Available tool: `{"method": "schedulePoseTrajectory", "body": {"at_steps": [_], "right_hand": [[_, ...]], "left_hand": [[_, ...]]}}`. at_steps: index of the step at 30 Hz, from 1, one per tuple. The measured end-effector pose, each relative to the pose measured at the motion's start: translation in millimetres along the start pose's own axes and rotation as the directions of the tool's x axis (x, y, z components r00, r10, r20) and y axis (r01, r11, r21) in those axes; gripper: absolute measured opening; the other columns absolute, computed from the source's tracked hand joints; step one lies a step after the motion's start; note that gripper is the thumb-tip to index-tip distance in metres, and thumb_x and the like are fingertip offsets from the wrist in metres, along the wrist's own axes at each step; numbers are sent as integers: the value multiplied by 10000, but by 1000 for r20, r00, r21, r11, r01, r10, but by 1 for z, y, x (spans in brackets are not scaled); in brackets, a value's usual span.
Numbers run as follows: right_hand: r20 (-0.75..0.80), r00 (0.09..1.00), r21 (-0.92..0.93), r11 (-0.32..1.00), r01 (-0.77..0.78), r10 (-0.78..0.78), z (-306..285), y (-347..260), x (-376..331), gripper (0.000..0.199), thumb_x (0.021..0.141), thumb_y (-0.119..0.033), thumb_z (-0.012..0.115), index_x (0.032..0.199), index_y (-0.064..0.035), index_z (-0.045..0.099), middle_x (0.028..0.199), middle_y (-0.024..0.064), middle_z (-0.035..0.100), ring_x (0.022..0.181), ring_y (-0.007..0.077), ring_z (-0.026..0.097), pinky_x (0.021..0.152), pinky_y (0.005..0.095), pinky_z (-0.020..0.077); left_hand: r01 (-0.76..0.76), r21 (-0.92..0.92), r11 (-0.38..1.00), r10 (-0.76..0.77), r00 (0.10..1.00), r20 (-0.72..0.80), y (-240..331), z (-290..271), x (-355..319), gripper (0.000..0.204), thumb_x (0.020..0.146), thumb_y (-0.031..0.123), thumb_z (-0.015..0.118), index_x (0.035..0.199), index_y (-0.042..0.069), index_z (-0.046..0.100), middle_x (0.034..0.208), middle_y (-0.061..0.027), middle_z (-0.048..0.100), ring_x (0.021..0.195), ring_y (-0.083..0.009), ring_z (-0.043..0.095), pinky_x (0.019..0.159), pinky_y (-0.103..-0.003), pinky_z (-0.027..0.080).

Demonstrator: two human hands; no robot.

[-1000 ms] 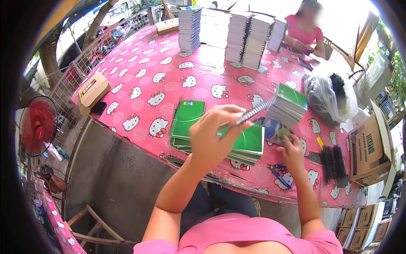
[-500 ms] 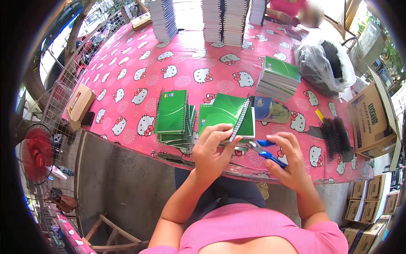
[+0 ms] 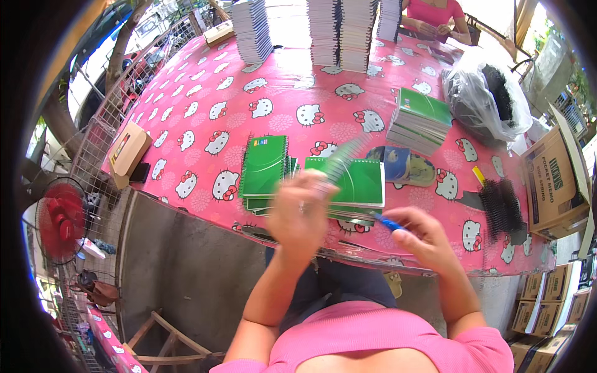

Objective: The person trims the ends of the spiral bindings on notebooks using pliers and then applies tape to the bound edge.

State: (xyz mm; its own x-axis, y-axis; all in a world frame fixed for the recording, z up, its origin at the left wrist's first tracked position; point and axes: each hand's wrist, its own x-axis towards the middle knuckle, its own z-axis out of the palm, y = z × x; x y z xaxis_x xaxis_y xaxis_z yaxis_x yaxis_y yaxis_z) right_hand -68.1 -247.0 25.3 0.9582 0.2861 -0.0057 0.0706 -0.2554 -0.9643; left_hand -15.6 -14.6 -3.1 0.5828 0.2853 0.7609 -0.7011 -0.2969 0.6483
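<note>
My left hand [image 3: 301, 214], smeared by motion, grips a green spiral notebook [image 3: 345, 155] that is tilted on edge and blurred. Below it lies a pile of green-covered pads [image 3: 357, 180] with punched holes along the top edge. To the left of that pile is a stack of green spiral-bound notebooks [image 3: 264, 165], partly hidden by my left hand. My right hand [image 3: 423, 236] is closed around blue-handled pliers [image 3: 388, 222], their tip near the front right corner of the pad pile.
A taller green stack [image 3: 420, 124] and a plastic bag of black coils [image 3: 485, 99] sit at the back right. Loose black coils [image 3: 500, 205] lie near a cardboard box [image 3: 553, 180]. Tall notebook stacks [image 3: 342, 34] stand at the far side. Another person [image 3: 435, 18] sits there.
My left hand has lifted the notebook off the pad pile and moved left with it. The pliers have drawn away from the coil, their handles now closer together. The view has shifted slightly.
</note>
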Motion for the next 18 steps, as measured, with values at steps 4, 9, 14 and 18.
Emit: {"method": "schedulePoseTrajectory", "body": {"at_steps": [4, 9, 14, 18], "right_hand": [[-393, 884, -621, 782, -53, -252, -20, 53, -13, 428, 781, -242, 713, 1126, -13, 602, 1070, 199, 571, 1036, 346, 552, 870, 434, 452], [-322, 880, -870, 476, -130, -348, -16, 94, -24, 600, 716, -381, 758, 1151, -7, 581, 1130, 190, 571, 1121, 384, 509, 966, 519, 381], [-726, 623, -634, 632, -445, -290, -119, 115, -65, 541, 762, -398, 730, 1105, 4, 613, 1063, 193, 618, 1059, 353, 571, 911, 451, 450], [-834, 533, -543, 372, -753, -139, -149, 147, -126, 379, 781, -272, 737, 1018, -1, 619, 1003, 179, 598, 912, 373, 607, 785, 446, 485]], "left_hand": [[415, -128, 901, -432, 824, -366, -61, -67, 29, 163, 834, 89, 727, 811, 13, 584, 1080, -163, 658, 926, -170, 621, 789, -292, 508], [588, 477, 653, -518, 807, -284, -134, -115, 10, 443, 826, 347, 745, 963, -54, 617, 1176, -162, 627, 982, -245, 613, 888, -378, 475], [211, 554, 806, -206, 976, -72, -40, -57, 54, 396, 892, 274, 671, 1154, -15, 601, 1242, -134, 590, 1193, -246, 510, 1027, -374, 363], [-88, 392, 916, -211, 725, 656, -2, 31, 72, 377, 913, 291, 609, 1205, 52, 606, 1261, -141, 584, 1205, -275, 513, 1028, -409, 365]]}}
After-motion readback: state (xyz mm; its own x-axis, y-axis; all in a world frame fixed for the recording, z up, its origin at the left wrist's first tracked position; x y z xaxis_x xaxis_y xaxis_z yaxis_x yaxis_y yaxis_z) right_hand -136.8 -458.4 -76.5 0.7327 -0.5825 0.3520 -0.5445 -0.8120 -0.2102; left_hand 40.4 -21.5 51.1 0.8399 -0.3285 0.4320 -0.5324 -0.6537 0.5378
